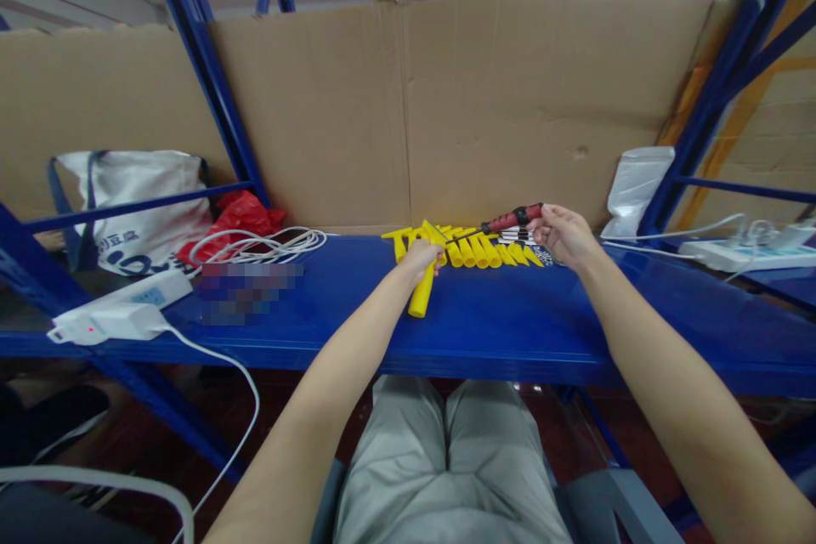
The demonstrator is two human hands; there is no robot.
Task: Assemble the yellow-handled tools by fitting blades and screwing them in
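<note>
My left hand (421, 258) is closed around a yellow plastic handle-shaped part (422, 296), which stands roughly upright on the blue shelf (497, 323). My right hand (561, 236) grips a screwdriver with a red and black handle (513, 218); its thin shaft points left toward the top of the yellow part. Behind both hands a row of several more yellow parts (475, 251) lies against the cardboard back wall. A few small black-and-white pieces (518, 236) lie under the screwdriver handle.
A white power strip (118, 310) with a cable and a coil of white cord (268, 245) lie at the left, by a red bag (239, 217) and a white tote bag (137, 208). Another power strip (743, 253) and a white plastic bag (637, 178) sit right. Blue rack posts flank the shelf.
</note>
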